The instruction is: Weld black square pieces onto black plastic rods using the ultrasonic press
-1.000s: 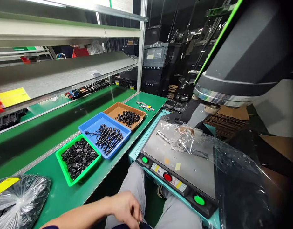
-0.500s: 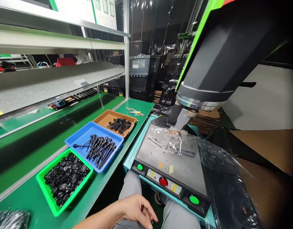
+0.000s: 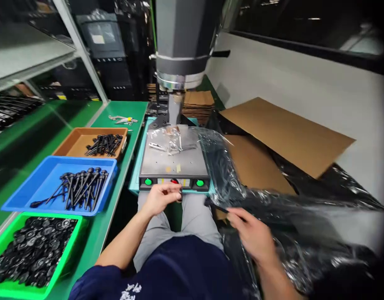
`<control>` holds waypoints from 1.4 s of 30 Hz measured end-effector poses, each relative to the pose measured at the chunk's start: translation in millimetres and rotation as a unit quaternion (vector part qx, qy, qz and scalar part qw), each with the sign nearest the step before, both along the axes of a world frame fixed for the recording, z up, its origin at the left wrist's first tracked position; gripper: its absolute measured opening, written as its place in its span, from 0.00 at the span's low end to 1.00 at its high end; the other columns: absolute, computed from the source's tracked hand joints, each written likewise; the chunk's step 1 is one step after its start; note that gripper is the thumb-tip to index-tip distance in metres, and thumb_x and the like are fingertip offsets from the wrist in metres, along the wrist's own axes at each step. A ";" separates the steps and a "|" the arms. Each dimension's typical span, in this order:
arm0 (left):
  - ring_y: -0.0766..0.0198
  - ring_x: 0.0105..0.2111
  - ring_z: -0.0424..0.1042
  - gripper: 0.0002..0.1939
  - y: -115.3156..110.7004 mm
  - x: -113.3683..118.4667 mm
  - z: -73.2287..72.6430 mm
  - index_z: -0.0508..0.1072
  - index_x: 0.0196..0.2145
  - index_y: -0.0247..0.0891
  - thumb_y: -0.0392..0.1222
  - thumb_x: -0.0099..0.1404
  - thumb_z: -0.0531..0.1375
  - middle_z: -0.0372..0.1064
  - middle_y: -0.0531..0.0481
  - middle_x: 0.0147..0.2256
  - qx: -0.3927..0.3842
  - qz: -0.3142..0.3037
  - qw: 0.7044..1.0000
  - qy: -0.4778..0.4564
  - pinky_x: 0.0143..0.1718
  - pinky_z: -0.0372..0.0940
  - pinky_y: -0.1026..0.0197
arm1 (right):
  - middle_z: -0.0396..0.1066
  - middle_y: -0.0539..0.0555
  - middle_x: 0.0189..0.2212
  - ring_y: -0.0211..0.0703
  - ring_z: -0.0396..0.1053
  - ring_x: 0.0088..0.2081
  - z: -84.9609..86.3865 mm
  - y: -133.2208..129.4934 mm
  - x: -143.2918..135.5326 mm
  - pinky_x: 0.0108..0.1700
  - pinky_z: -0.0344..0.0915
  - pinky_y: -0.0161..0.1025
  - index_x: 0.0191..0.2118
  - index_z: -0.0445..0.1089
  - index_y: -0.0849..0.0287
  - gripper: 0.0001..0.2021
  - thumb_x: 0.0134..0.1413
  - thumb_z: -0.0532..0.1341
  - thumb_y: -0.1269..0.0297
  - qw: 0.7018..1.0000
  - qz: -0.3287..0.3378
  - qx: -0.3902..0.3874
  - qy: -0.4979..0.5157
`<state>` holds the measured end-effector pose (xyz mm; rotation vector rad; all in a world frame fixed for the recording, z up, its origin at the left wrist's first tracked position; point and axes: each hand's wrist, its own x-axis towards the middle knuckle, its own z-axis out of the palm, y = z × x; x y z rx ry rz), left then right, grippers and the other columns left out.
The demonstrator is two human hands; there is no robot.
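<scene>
Green table (image 3: pixel 137 109) left of a machine (image 3: pixel 182 46); before the machine, left hand (image 3: pixel 160 198) pinches a small dark part (image 3: pixel 180 196), right hand (image 3: pixel 255 234) grips a black rod (image 3: pixel 217 206) crosswise, tip leftward.

Shirt (image 3: pixel 179 266): you wear dark navy cloth.
Print (image 3: pixel 131 291): small white characters on your shirt's left side, too blurred to read.
Left sleeve (image 3: pixel 98 281): yours is short, navy like the shirt, leaving your forearm (image 3: pixel 126 243) uncovered.
Trousers (image 3: pixel 198 216): you have light grey ones, with soft folds.
Left hand (image 3: pixel 160 198), right hand (image 3: pixel 254 235): both of yours are bare.
</scene>
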<state>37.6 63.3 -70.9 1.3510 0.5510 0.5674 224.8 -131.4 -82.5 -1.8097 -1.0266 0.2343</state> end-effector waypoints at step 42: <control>0.61 0.37 0.71 0.16 88.1 48.4 -25.7 0.75 0.36 0.35 0.49 0.55 0.68 0.73 0.44 0.37 0.136 0.204 0.964 0.102 0.40 0.66 0.59 | 0.72 0.52 0.33 0.37 0.66 0.27 -54.5 149.4 22.1 0.31 0.66 0.36 0.50 0.71 0.58 0.24 0.52 0.65 0.48 0.888 0.147 0.050 0.433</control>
